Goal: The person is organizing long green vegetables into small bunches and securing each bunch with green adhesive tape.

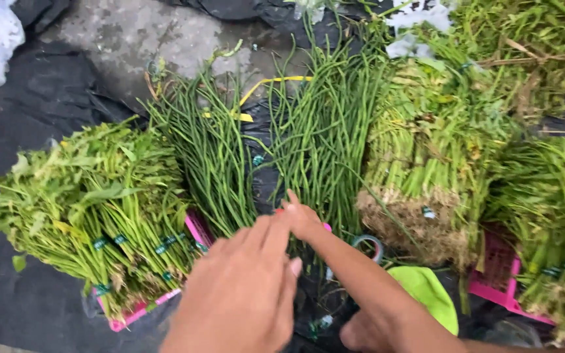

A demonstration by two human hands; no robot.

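- Two bunches of long beans lie fanned out on the black sheet, their long axis running away from me, cut ends nearest my hands.
- My right hand is the nearer one: its fingertips touch the near ends of the right-hand bunch, fingers extended and loosely spread, nothing gripped that I can see.
- My left hand hovers just short of the left bunch, palm down, fingers together and relaxed, holding nothing.
- The beans lie straight ahead of both hands, slightly up and beyond the fingertips.
- Left of the beans: tied bundles of leafy greens on a pink crate.
- Right of the beans: a bundle of rooted stalks, then more greens over another pink crate.
- A lime-green cloth sits beside my right forearm.
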